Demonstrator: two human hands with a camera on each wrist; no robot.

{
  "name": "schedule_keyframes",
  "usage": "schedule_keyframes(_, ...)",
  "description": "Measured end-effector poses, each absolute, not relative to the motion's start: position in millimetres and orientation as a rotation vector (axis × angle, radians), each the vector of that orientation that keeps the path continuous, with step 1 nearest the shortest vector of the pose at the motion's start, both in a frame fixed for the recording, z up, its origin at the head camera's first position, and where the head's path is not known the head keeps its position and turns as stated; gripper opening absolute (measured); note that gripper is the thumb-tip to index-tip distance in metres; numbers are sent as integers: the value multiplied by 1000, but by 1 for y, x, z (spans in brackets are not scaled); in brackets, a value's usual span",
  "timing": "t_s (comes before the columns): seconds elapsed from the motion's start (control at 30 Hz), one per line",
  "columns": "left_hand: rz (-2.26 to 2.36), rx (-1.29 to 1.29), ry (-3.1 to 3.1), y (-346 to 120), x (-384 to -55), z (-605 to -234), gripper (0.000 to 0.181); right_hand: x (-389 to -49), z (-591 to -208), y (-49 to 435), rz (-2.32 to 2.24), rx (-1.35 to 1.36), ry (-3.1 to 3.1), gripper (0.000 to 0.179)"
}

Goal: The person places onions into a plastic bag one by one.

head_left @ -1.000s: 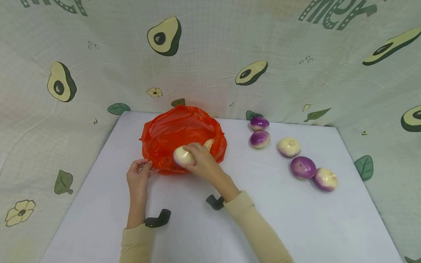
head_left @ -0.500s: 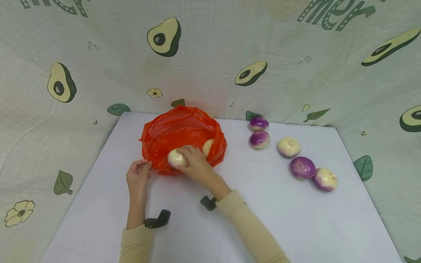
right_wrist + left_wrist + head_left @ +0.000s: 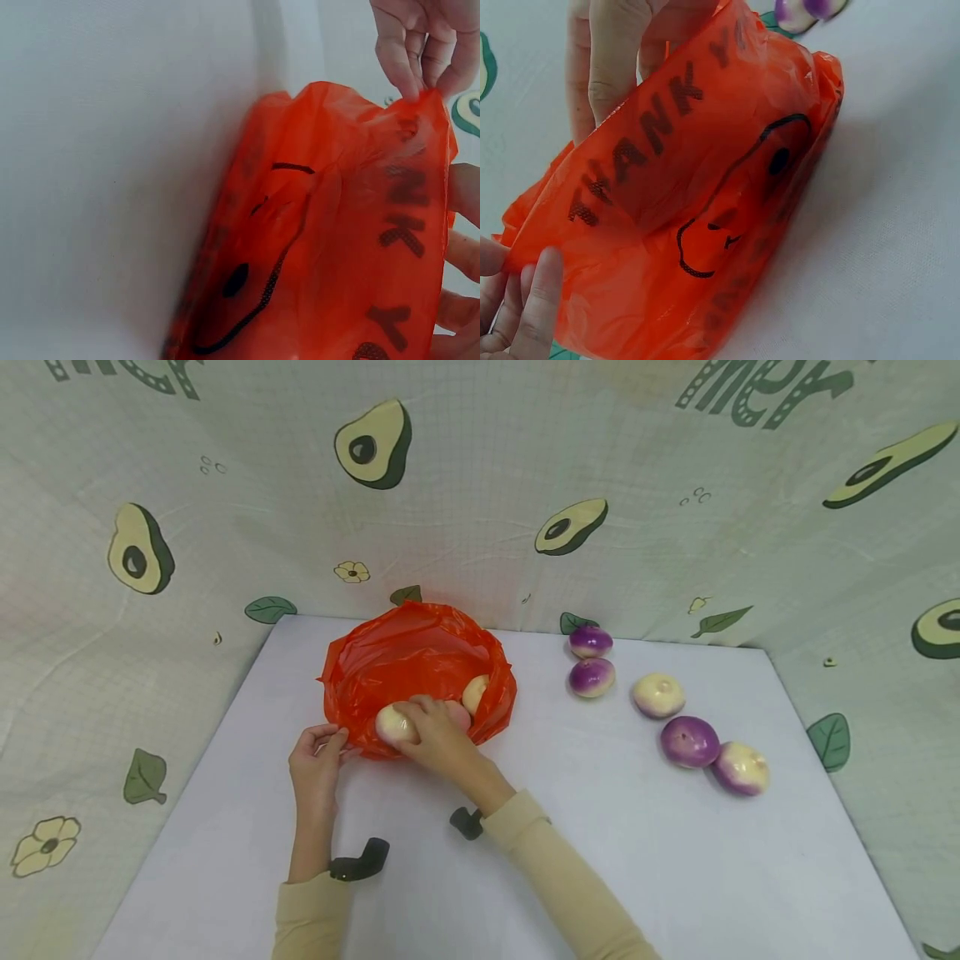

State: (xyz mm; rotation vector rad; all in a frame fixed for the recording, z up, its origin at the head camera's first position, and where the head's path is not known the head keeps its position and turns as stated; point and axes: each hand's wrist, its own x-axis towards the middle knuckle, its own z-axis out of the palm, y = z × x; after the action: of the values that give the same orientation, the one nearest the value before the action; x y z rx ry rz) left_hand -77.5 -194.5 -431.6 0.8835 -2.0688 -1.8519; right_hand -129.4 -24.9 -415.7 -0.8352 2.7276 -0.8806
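A red plastic bag [image 3: 408,647] stands with its mouth spread wide at the left of the white table. My left hand [image 3: 317,760] pinches the bag's near left rim between thumb and fingers; the left wrist view shows the pinched bag edge [image 3: 514,259]. Within the bag's mouth, my right hand [image 3: 437,735] grips a white-and-purple turnip [image 3: 392,725], pale side up. Beside that hand, a pale rounded thing [image 3: 474,693] and a pinkish one [image 3: 457,716] show partly inside the bag. The bag's wall hides the held turnip in both wrist views.
On the right lie several more turnips: two purple ones [image 3: 592,678] near the back edge, a pale one [image 3: 659,696], then a purple one [image 3: 690,742] touching a pale-topped one [image 3: 742,769]. A patterned cloth [image 3: 465,460] hangs behind the table.
My right hand has moved left within the bag's mouth, carrying the turnip. The pinkish thing behind it has come into view. My left hand keeps its place on the rim.
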Motion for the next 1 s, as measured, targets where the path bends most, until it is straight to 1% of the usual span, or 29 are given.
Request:
schedule_keyframes(0.3,-1861,878,-2072,-194,-76,-429,25,-127,-415,-25,-838,-882,2722,51)
schedule_keyframes(0.53,-1898,800,-2015,-195,-76,-433,26,-125,-415,-27,-814,-903,2719,46)
schedule_keyframes(0.67,-1912,765,-1984,-201,-78,-446,29,-125,-415,-26,-846,-907,2710,43)
schedule_keyframes(0.77,-1955,734,-1934,-210,-82,-466,33,-124,-414,-24,-916,-918,2699,41)
schedule_keyframes(0.87,-1970,728,-1938,-213,-83,-472,36,-123,-412,-21,-992,-909,2689,39)
schedule_keyframes(0.93,-1949,744,-1968,-211,-82,-465,35,-122,-411,-17,-1037,-899,2681,37)
schedule_keyframes(1.0,-1929,766,-1995,-205,-77,-452,34,-120,-407,-13,-1068,-889,2689,35)
